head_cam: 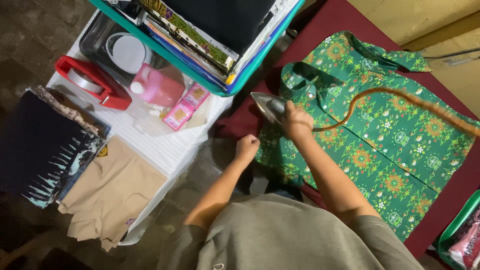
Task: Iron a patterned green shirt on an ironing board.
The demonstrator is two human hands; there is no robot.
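A green patterned shirt (380, 145) lies spread over a dark red cloth-covered board (350, 17). My right hand (297, 121) grips the handle of a metal iron (268, 106), whose tip points left, off the shirt's near edge. An orange-brown cord (400, 98) runs from the iron to the right across the shirt. My left hand (246, 147) is closed in a fist at the shirt's left edge; whether it pinches the fabric is unclear.
A teal basket (220, 87) of folded clothes sits at top centre. On a white surface (155, 145) to the left lie a red tape dispenser (92, 82), pink bottle (157, 86), pink packets (185, 107), folded tan garment (110, 192) and dark printed garment (45, 145). Another teal basket (457, 227) is at right.
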